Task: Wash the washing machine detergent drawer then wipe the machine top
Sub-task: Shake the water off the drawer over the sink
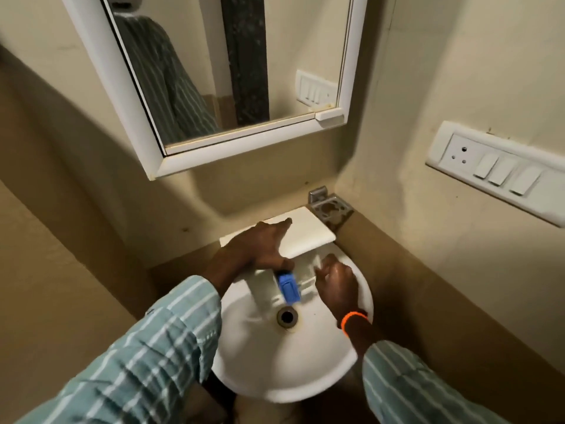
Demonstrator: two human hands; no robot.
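Observation:
The white detergent drawer (308, 229) lies across the back of a round white sink (284, 362), its flat front panel toward the wall. A blue insert (289, 287) sits in its middle compartment, above the drain (287, 316). My left hand (263, 246) grips the drawer from the left, fingers over the panel. My right hand (336, 278), with an orange band at the wrist, rests with bent fingers on the drawer's right compartments; the picture is blurred there, and I cannot tell whether it holds anything.
A white-framed mirror (91, 65) hangs on the wall above the sink. A metal holder (330, 206) is fixed in the corner behind the drawer. A switch and socket panel (495, 169) sits on the right wall.

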